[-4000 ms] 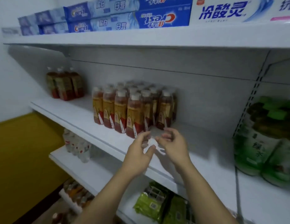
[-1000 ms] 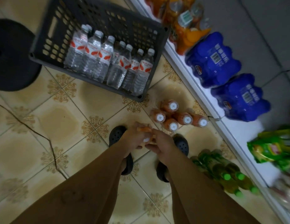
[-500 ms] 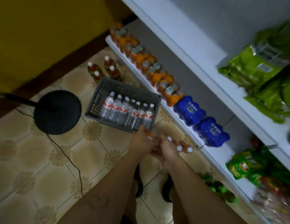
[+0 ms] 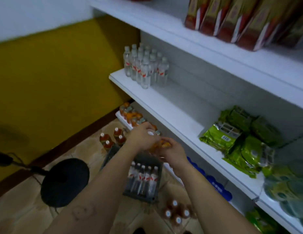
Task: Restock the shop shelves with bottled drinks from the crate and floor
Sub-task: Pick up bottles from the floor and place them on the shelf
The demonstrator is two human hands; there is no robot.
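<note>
Two hands meet in mid-air before the shelves. The left hand (image 4: 141,138) has its grip curled over a white cap, and the right hand (image 4: 175,155) has its grip wrapped round amber bodies. Together they hold a bunch of tea bottles (image 4: 158,146), though blur hides how many.

Below the forearms, floor bottles (image 4: 176,211) of the same kind stand on the tiles, just beside the near end of the crate (image 4: 140,197). The crate holds a row of water bottles (image 4: 143,177). Left of it sits a black round base (image 4: 64,182). Beyond the crate, far bottles (image 4: 112,139) stand on the floor near the wall.

To the right, the middle shelf (image 4: 164,107) carries green packs (image 4: 232,137) at its nearer part and shelf water (image 4: 145,68) clustered at its far end. Above it, the top shelf (image 4: 215,53) bears a row of top bottles (image 4: 232,22) with red and gold labels.
</note>
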